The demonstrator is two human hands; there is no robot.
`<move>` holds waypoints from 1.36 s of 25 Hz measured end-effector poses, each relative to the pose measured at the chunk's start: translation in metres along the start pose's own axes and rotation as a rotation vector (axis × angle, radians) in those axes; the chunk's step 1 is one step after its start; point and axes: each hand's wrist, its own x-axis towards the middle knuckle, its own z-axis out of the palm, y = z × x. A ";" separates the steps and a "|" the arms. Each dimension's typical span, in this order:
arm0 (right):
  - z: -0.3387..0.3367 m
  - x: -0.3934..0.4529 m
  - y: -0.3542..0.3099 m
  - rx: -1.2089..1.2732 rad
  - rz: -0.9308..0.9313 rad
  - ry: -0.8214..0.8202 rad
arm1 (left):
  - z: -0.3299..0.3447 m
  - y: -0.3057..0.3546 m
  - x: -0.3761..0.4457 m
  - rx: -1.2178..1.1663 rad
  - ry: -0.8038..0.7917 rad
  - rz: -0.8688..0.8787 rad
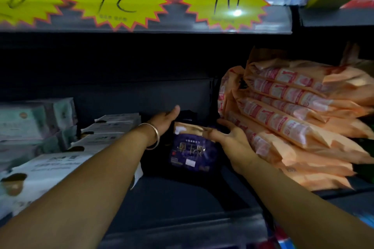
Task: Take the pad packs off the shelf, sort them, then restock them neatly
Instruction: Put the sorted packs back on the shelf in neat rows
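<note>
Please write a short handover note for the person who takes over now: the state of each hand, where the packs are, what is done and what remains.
Left hand: open, fingers straight, at the left edge of the dark purple pack.
Right hand: open, palm against that pack's right side; it is not gripped.
The purple pack sits mid-shelf, in the dark gap.
Orange packs: a leaning pile on the right, untidy.
White packs: a row on the left.
Done: the shelf middle is mostly bare.
Left: square up the purple pack and straighten the orange pile.
</note>
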 end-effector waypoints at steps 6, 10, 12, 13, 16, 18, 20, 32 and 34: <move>0.002 -0.027 -0.006 0.219 0.088 -0.018 | -0.017 0.002 -0.078 -0.290 -0.445 -0.130; -0.004 -0.041 -0.009 0.185 0.090 -0.075 | -0.018 0.006 -0.095 -0.147 -0.398 -0.090; -0.012 -0.047 -0.016 -0.022 0.083 -0.168 | -0.018 0.017 -0.100 -0.102 -0.311 0.011; -0.016 -0.051 -0.022 -0.165 0.076 -0.234 | -0.019 0.024 -0.102 -0.015 -0.286 0.065; -0.013 -0.060 -0.040 -0.409 0.046 -0.466 | -0.018 0.042 -0.100 0.336 -0.328 0.151; -0.006 -0.055 -0.041 -0.398 0.017 -0.503 | -0.014 0.050 -0.099 0.395 -0.367 0.173; -0.003 -0.051 -0.037 -0.311 0.013 -0.425 | -0.014 0.051 -0.098 0.389 -0.313 0.203; -0.006 -0.043 0.004 0.072 0.094 -0.338 | -0.029 0.012 -0.091 0.038 -0.192 -0.086; -0.004 -0.039 0.003 -0.028 0.066 -0.209 | -0.030 0.017 -0.087 0.184 -0.112 -0.018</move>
